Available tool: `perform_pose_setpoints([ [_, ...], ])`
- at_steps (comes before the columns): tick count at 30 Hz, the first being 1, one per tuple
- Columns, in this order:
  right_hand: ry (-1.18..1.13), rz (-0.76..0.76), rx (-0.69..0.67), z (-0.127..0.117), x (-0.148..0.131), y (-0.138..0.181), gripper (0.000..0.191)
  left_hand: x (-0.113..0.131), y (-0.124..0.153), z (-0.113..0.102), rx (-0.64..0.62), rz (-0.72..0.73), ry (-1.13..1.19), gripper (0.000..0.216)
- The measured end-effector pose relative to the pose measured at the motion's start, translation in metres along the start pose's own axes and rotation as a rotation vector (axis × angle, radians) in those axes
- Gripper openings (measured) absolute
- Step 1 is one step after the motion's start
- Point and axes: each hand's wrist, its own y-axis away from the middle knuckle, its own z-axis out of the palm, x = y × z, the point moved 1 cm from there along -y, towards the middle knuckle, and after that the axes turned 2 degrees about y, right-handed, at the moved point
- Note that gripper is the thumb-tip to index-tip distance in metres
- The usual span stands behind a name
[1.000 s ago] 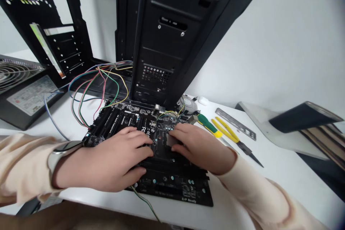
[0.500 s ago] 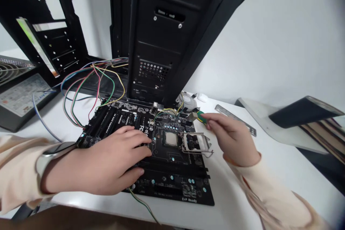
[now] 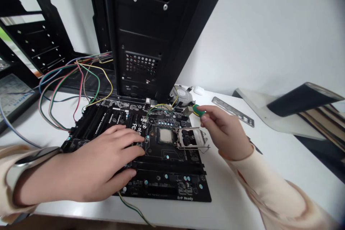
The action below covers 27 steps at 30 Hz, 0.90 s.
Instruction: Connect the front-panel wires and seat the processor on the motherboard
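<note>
The left hand [image 3: 94,167], its fingers loosely spread and flat, lies on the black motherboard [image 3: 159,158], with the processor [image 3: 165,136] and the opened socket frame [image 3: 192,138] between it and the right hand [image 3: 229,134]. The right thumb and fingers close narrowly beside a green handle [image 3: 198,110], whether gripping it I cannot tell; beyond them stand a round cooler [image 3: 182,96] and, farther left, the computer case [image 3: 151,25].

Black motherboard [image 3: 156,158], socket frame [image 3: 202,139] open
Board flat near the desk's near edge [image 3: 194,215]; square silver processor [image 3: 165,136] uncovered, frame lying rightward; green-and-yellow handle [image 3: 198,110] by the board's far right corner.
</note>
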Motion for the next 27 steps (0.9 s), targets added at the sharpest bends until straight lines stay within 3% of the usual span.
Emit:
perform_pose_setpoints([
  [6, -0.016, 0.005, -0.056, -0.001, -0.003, -0.002, 0.02, 0.001, -0.001, -0.001, -0.075, -0.027, -0.008, 0.023],
  [12, -0.213, 0.086, -0.052, -0.003, -0.007, 0.001, 0.019, 0.0, 0.0, -0.001, -0.066, -0.019, -0.014, 0.023],
  [20, -0.33, -0.217, -0.12, -0.005, -0.017, 0.005, 0.023, 0.0, -0.002, -0.001, -0.05, -0.008, -0.011, 0.026],
  [27, -0.106, -0.448, -0.142, 0.0, -0.03, 0.009, 0.045, 0.002, -0.001, -0.001, -0.042, -0.007, 0.0, 0.025],
])
